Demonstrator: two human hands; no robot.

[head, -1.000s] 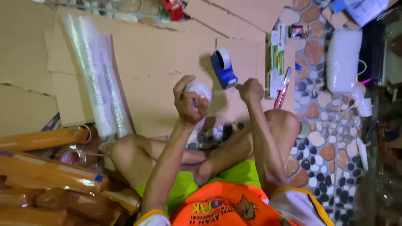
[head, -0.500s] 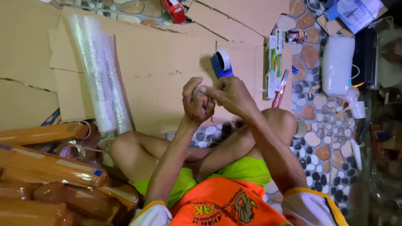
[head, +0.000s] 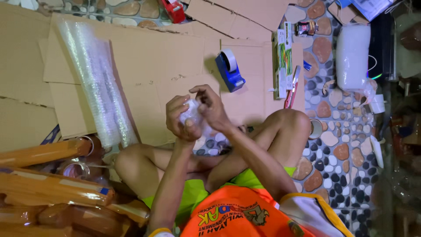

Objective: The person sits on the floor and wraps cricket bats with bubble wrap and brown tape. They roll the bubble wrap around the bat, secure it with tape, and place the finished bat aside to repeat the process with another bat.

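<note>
Bundle: a small thing wrapped in clear bubble wrap [head: 192, 115], held up between both hands over the person's crossed legs, above the cardboard.
Left grip: left hand [head: 182, 118] clamped round the bundle from the side, fingers curled over its top, thumb underneath.
Right grip: right hand [head: 212, 107] closed on the bundle's other side, fingertips pinching the wrap at its upper edge, touching the left fingers.
Contents: hidden by the wrap and the fingers; cannot tell what is inside.
Legs: bare, crossed, knees [head: 289, 123] out to both sides; green shorts [head: 193, 193] and an orange shirt [head: 237, 219] at the bottom edge of the view.
Cardboard: flattened brown sheets [head: 144, 57] spread on the floor beyond the hands, overlapping one another.
Tape dispenser: blue, with a white roll [head: 229, 70], lying on the cardboard just beyond the right hand, apart from it.
Bubble wrap roll: long clear sheet [head: 94, 83] laid slantwise on the cardboard, well to the side of the left hand.
Box: long green and white carton [head: 283, 59] on the cardboard's far edge, with a red-handled cutter [head: 291, 90] just beside it.
Floor: pebble-pattern tiles [head: 337, 145] showing beside the cardboard.
White bag: pale plastic bundle [head: 353, 55] on the pebble floor, well apart from the hands.
Orange packages: long wrapped parcels [head: 48, 188] stacked by the left leg.
Red dispenser: partly seen [head: 174, 9] at the top edge.
</note>
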